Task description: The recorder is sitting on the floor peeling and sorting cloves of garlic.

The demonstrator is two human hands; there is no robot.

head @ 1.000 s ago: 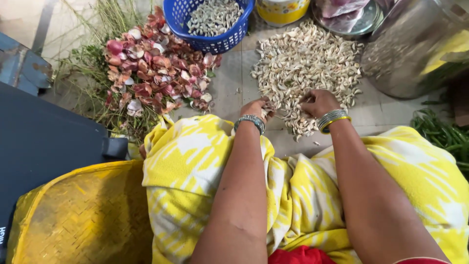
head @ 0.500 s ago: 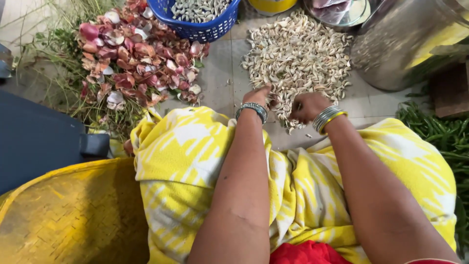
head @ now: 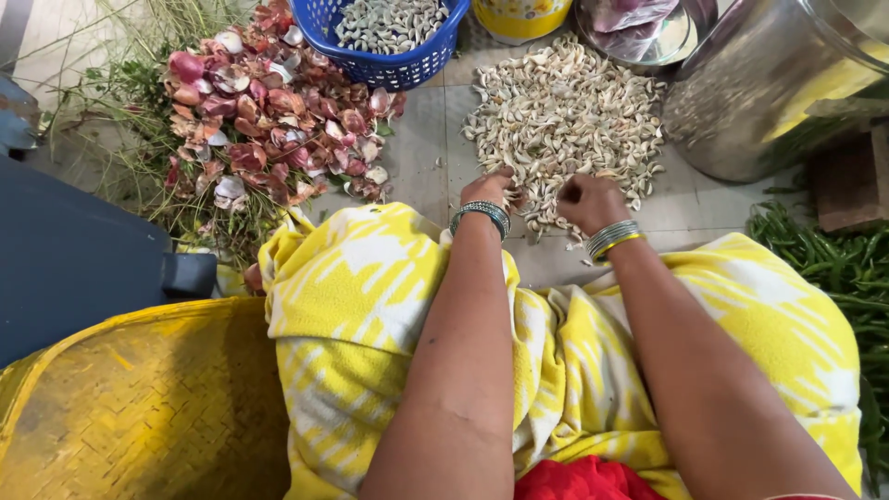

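Observation:
A heap of pale garlic cloves (head: 565,120) lies on the tiled floor in front of my knees. My left hand (head: 489,189) rests at the near edge of the heap with its fingers curled, bangles at the wrist. My right hand (head: 593,201) is closed into a loose fist at the same edge, bangles on that wrist too. Whether either hand grips a clove is hidden by the fingers. Yellow and white cloth (head: 370,306) covers my legs below both arms.
A blue plastic basket (head: 389,65) with greyish cloves stands at the top. Reddish onion skins (head: 269,120) are piled on green stalks at left. A steel pot (head: 769,102) stands at right, green chillies (head: 843,268) beside it, a yellow woven tray (head: 130,407) at bottom left.
The view has shifted so the heap and basket sit higher in frame. Both hands stay at the near edge of the garlic heap, fingers working slightly.

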